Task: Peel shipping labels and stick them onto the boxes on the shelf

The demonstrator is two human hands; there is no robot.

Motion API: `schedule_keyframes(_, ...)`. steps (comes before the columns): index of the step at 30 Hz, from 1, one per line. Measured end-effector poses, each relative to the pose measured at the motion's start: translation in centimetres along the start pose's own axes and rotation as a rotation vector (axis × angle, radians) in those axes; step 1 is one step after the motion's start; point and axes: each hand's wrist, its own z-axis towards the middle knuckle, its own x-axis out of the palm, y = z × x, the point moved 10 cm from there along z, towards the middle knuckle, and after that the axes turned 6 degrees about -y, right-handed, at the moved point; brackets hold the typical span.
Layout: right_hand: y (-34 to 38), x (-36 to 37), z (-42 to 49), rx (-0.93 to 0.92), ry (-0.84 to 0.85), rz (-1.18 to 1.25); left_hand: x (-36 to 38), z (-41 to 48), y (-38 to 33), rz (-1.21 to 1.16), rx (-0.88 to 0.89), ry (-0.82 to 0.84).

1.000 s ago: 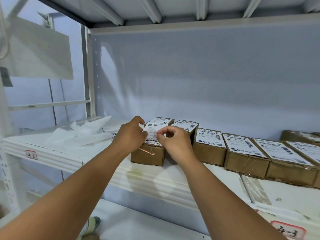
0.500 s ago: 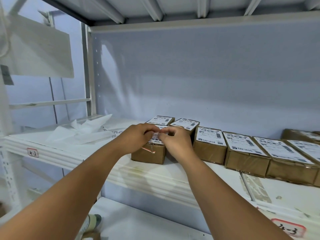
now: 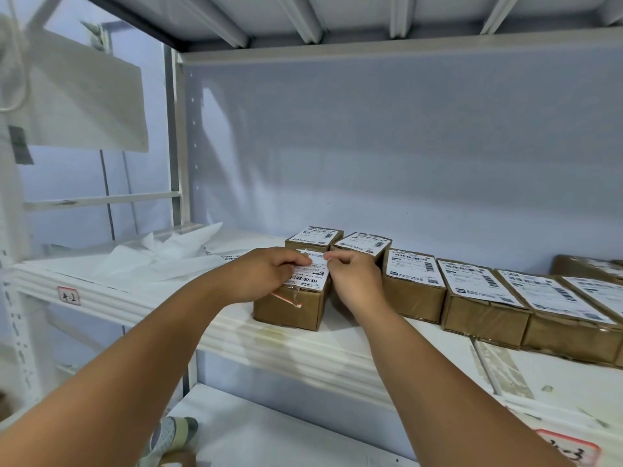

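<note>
The left hand (image 3: 266, 278), fingers curled, holds the label (image 3: 310, 277) down on the front box (image 3: 290, 310); the right hand (image 3: 354, 281) pinches its far corner, probably to lay it straight.

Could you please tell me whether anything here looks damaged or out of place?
A tape strip hangs loose at the near top edge of the box being labelled; crumpled white paper litters the shelf to its left.
</note>
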Motion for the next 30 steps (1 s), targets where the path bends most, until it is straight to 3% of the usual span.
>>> schedule_keyframes(7,-0.6,1.0,0.4,0.028,0.041,-0.006,-0.7,1.4,-2.8,0.199,0.062,-0.08)
schedule_keyframes(12,-0.7,1.7,0.4,0.005,0.083,-0.031,2.6,2.2,-2.7,0.226,0.033,0.159)
schedule_keyframes(19,-0.8,2.2,0.5,-0.023,0.112,-0.062,2.7,2.9,-1.4,0.153,0.004,0.179)
schedule_keyframes(25,-1.0,2.1,0.4,-0.01,0.109,-0.103,2.0,3.1,-0.9,0.117,0.027,0.154)
schedule_keyframes(30,-1.1,2.1,0.4,-0.014,0.114,-0.18,0.8,3.6,-0.2,0.317,0.03,0.018)
